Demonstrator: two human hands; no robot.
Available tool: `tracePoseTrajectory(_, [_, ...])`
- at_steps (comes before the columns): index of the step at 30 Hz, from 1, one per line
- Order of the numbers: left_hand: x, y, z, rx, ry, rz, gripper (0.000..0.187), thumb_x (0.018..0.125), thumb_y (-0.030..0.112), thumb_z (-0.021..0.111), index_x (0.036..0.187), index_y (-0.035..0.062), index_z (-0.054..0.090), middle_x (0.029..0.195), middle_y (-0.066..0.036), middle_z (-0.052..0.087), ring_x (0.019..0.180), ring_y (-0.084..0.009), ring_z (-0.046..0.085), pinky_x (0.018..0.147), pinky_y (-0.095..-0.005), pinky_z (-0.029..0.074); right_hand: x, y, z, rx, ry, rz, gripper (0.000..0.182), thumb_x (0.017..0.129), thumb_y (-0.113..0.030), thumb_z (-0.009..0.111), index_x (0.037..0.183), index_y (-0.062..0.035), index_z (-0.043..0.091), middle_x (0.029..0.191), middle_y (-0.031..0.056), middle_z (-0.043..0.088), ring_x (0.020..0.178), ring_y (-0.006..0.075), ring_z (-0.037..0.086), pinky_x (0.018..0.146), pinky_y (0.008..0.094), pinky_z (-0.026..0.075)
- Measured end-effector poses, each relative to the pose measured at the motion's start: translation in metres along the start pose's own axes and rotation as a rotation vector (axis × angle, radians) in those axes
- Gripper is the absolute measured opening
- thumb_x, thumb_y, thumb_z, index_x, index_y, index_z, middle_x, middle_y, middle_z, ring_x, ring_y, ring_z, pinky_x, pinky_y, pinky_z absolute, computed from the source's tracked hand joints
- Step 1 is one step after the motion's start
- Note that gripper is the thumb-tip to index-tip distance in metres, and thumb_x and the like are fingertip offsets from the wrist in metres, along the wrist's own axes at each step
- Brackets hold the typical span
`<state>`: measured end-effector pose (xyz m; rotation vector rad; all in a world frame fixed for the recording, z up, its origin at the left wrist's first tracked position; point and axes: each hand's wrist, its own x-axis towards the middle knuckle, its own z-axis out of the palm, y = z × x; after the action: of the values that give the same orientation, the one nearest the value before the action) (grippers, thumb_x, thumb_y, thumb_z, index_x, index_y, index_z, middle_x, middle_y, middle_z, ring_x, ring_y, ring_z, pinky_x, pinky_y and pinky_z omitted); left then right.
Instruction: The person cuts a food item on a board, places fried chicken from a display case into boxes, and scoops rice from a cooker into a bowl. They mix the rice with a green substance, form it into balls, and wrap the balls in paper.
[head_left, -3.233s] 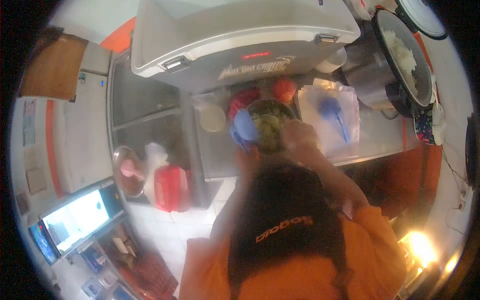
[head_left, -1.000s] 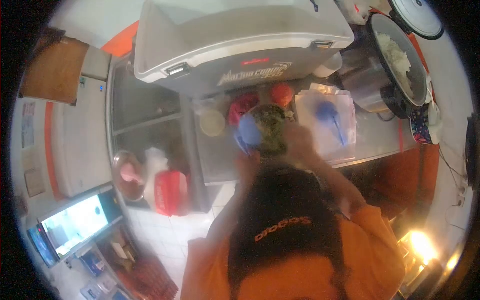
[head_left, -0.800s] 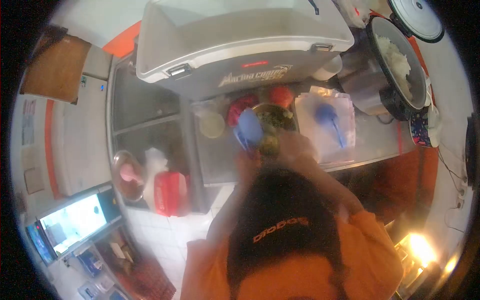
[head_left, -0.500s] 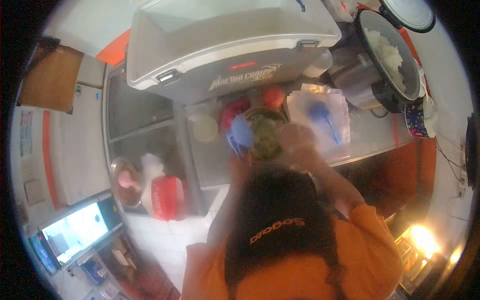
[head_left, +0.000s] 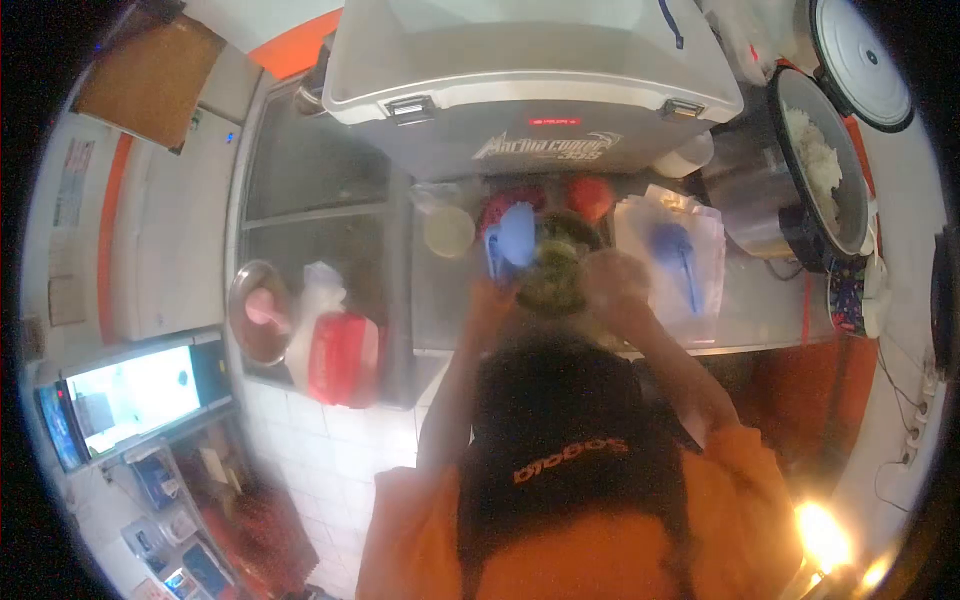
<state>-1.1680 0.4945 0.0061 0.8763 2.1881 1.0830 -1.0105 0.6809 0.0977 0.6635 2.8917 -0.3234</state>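
My left hand grips the lower end of a blue plastic utensil with a broad rounded head, held beside the dark bowl's left rim. Greenish food fills much of that round bowl, in front of me on the metal counter. At its right side is my right hand, blurred and whitish, its fingers too smeared to make out. Behind the bowl sit a red container and a dark pinkish-red heap. A pale round tub stands to the left.
A large cooler box stands at the back. On the right, a blue spoon lies on paper sheets, near a big pot of rice. A metal bowl and a red-and-white bag rest at left.
The whole view has shifted, so the counter and its things appear farther right. Both hands remain at the bowl, the left one with the blue utensil.
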Motion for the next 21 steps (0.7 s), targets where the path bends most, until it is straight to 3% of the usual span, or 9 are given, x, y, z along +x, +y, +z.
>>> tracePoseTrajectory(2, [0.005,-0.019,-0.002,-0.074,-0.116,-0.086,0.028,0.083,0.013,0.072,0.102,0.0004,0.056,0.08,-0.014,0.063,0.074,-0.029,0.068,0.064,-0.0417,0.052,0.006,0.008,0.043,0.0,-0.038,-0.016,0.026,0.093,-0.025,0.053,0.098,-0.0052,0.068,0.096,0.0179,0.068,0.084,0.0339,0.069,0.068,0.0491,0.054])
tracePoseTrajectory(3, [0.015,-0.033,0.0,-0.112,-0.176,-0.138,0.028,0.083,0.013,0.073,0.102,0.0006,0.056,0.082,-0.014,0.063,0.079,-0.0289,0.069,0.067,-0.0423,0.052,0.002,0.001,0.023,-0.006,-0.047,0.017,0.024,0.093,-0.024,0.053,0.096,-0.0056,0.068,0.094,0.0177,0.068,0.082,0.0337,0.069,0.066,0.0485,0.054])
tracePoseTrajectory(5, [0.039,-0.063,0.008,-0.108,0.046,0.152,0.028,0.084,0.014,0.072,0.102,0.0017,0.055,0.084,-0.013,0.063,0.09,-0.0292,0.068,0.073,-0.0427,0.052,0.008,-0.014,-0.042,-0.038,-0.053,0.051,0.022,0.092,-0.023,0.054,0.092,-0.0064,0.068,0.089,0.0172,0.068,0.079,0.0333,0.069,0.063,0.0473,0.054])
tracePoseTrajectory(8, [0.034,-0.044,-0.006,-0.023,0.109,0.198,0.029,0.085,0.015,0.072,0.106,0.0033,0.055,0.087,-0.011,0.062,0.095,-0.0289,0.066,0.078,-0.0422,0.051,0.03,0.007,-0.028,0.087,0.291,-0.17,0.018,0.087,-0.013,0.054,0.085,-0.0045,0.07,0.087,0.0161,0.069,0.082,0.0324,0.069,0.064,0.0459,0.054])
tracePoseTrajectory(9, [0.03,-0.025,-0.015,0.009,0.097,0.159,0.03,0.086,0.015,0.071,0.108,0.0038,0.055,0.087,-0.01,0.062,0.095,-0.0286,0.066,0.079,-0.0418,0.051,0.046,0.001,-0.004,-0.116,-0.007,-0.097,0.017,0.086,-0.015,0.057,0.084,-0.0042,0.07,0.088,0.0165,0.069,0.076,0.0304,0.069,0.061,0.0453,0.053])
tracePoseTrajectory(12, [0.032,0.005,-0.031,-0.012,0.03,0.22,0.039,0.088,0.023,0.068,0.12,0.0034,0.057,0.109,-0.018,0.065,0.094,-0.0311,0.065,0.078,-0.0419,0.051,0.031,-0.017,-0.032,-0.21,-0.19,-0.22,0.02,0.087,-0.02,0.058,0.082,-0.0067,0.071,0.082,0.0154,0.07,0.076,0.0312,0.07,0.065,0.0479,0.057])
tracePoseTrajectory(15, [0.025,0.008,-0.027,-0.17,-0.018,0.097,0.039,0.085,0.02,0.072,0.117,0.0051,0.055,0.092,-0.01,0.063,0.084,-0.0284,0.059,0.078,-0.0417,0.049,0.022,-0.033,-0.045,-0.138,-0.081,-0.135,0.019,0.085,-0.019,0.058,0.077,-0.0069,0.071,0.082,0.0157,0.07,0.076,0.0309,0.07,0.065,0.0485,0.056])
tracePoseTrajectory(18, [0.031,-0.001,-0.021,-0.124,0.03,0.159,0.041,0.085,0.023,0.073,0.118,0.005,0.055,0.092,-0.012,0.065,0.084,-0.0319,0.062,0.076,-0.0436,0.05,0.009,-0.022,-0.013,-0.063,-0.13,-0.281,0.016,0.085,-0.017,0.058,0.086,-0.0068,0.071,0.086,0.0168,0.07,0.079,0.0326,0.07,0.067,0.0499,0.056])
tracePoseTrajectory(21, [0.028,-0.011,-0.012,-0.016,0.18,0.347,0.045,0.084,0.025,0.074,0.118,0.0029,0.054,0.095,-0.015,0.066,0.085,-0.0355,0.063,0.076,-0.0453,0.05,-0.019,-0.016,-0.024,0.083,0.292,-0.457,0.018,0.084,-0.015,0.058,0.095,-0.0067,0.069,0.088,0.0164,0.069,0.082,0.0339,0.069,0.068,0.0509,0.056])
